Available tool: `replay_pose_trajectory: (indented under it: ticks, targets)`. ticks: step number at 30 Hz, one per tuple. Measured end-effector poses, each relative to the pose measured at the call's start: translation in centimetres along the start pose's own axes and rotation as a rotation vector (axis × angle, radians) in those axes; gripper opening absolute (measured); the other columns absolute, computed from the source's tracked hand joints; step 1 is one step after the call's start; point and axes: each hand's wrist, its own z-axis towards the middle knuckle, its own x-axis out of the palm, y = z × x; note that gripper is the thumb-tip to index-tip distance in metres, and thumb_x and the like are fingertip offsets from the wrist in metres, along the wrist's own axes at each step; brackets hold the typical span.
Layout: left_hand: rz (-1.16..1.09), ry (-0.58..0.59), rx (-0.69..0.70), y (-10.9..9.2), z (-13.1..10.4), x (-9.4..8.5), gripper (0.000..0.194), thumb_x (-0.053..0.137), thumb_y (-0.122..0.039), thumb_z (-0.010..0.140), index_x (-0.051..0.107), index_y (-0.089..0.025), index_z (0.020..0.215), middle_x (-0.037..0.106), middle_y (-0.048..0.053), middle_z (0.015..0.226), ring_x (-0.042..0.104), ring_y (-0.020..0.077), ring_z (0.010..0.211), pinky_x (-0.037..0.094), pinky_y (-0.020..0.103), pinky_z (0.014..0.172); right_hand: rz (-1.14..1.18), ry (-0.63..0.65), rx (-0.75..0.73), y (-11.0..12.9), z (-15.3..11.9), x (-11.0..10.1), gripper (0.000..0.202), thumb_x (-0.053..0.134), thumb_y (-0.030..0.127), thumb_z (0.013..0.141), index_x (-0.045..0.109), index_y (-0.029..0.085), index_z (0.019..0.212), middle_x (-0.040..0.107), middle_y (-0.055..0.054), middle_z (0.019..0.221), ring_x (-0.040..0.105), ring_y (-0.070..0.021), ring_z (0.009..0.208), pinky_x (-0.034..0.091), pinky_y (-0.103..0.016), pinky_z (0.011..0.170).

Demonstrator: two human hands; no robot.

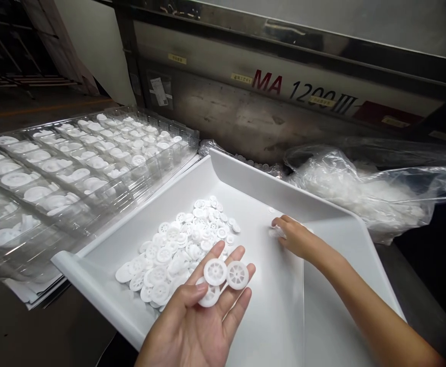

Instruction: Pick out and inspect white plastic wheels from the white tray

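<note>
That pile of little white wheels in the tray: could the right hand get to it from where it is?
Probably yes. The right hand rests inside the white tray, fingertips on a small piece, and only bare tray floor lies between it and the pile of wheels. The left hand, holding three wheels, hovers nearer the viewer.

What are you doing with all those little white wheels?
A person is sorting small white plastic wheels. The left hand is held palm up with three wheels lying on its fingers, above a white tray. A pile of the same wheels lies in that tray. The right hand reaches to the tray's far side and pinches another wheel there. To the left sit clear plastic trays with wheels in their pockets, and a plastic bag lies behind.
</note>
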Motion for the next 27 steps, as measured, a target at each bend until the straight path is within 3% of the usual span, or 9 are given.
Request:
replay_pose_trajectory:
  ticks: [7,12,16,19,23,25,27]
  targets:
    - [-0.008,-0.012,0.006,0.0,-0.1,-0.1,0.048,0.030,-0.017,0.100,0.031,-0.015,0.148,0.065,0.009,0.130,0.059,0.0269,0.123,0.022,0.051,0.121,-0.020,0.003,-0.061,2.5,-0.8,-0.4,0.022,0.061,0.034,0.098,0.060,0.017,0.112,0.061,-0.006,0.110,0.062,-0.0184,0.091,0.056,-0.036,0.078]
    - [-0.019,0.036,0.001,0.0,0.0,-0.5,0.053,0.033,-0.015,0.098,0.026,-0.009,0.150,0.063,0.012,0.132,0.057,0.0274,0.125,0.049,0.039,0.103,-0.004,0.001,-0.054,3.0,-1.2,-0.4,0.015,0.062,0.030,0.097,0.062,0.015,0.099,0.062,-0.003,0.099,0.062,-0.0154,0.081,0.056,-0.032,0.073]
    - [-0.044,0.069,0.022,0.0,0.0,-0.8,0.057,0.035,-0.013,0.095,0.023,-0.005,0.151,0.063,0.013,0.132,0.056,0.0288,0.125,0.051,0.037,0.101,0.178,-0.040,-0.131,2.8,-1.8,-1.1,0.013,0.064,0.027,0.096,0.061,0.015,0.095,0.060,-0.001,0.090,0.059,-0.0131,0.073,0.053,-0.028,0.066]
    - [-0.082,0.075,0.048,0.1,0.0,-0.8,0.062,0.038,-0.010,0.092,0.021,-0.004,0.152,0.065,0.014,0.130,0.058,0.0283,0.124,0.050,0.037,0.101,0.435,-0.079,-0.248,3.1,-3.4,-3.0,0.014,0.062,0.031,0.096,0.058,0.017,0.100,0.059,0.001,0.084,0.057,-0.0121,0.067,0.051,-0.026,0.060]
    - [-0.129,-0.015,0.103,0.1,0.3,-0.2,0.062,0.039,-0.008,0.091,0.026,-0.012,0.151,0.070,0.009,0.125,0.061,0.0241,0.120,0.049,0.035,0.099,0.742,-0.141,-0.515,5.4,-6.8,-5.6,0.023,0.055,0.043,0.099,0.049,0.029,0.118,0.058,0.000,0.104,0.060,-0.0132,0.083,0.055,-0.028,0.075]
    - [-0.143,-0.079,0.129,0.0,0.5,0.2,0.060,0.038,-0.008,0.091,0.030,-0.015,0.150,0.071,0.008,0.122,0.063,0.0219,0.118,0.048,0.033,0.100,0.813,-0.177,-0.648,7.2,-8.4,-6.2,0.025,0.054,0.037,0.100,0.045,0.034,0.123,0.057,0.000,0.108,0.060,-0.0125,0.087,0.055,-0.025,0.075]
    - [-0.153,-0.114,0.151,0.0,0.6,0.6,0.059,0.037,-0.007,0.090,0.032,-0.014,0.148,0.073,0.010,0.118,0.065,0.0223,0.115,0.049,0.032,0.099,0.821,-0.219,-0.810,8.9,-9.5,-6.2,0.029,0.053,0.020,0.098,0.047,0.034,0.122,0.058,0.000,0.106,0.060,-0.0112,0.084,0.053,-0.020,0.067]
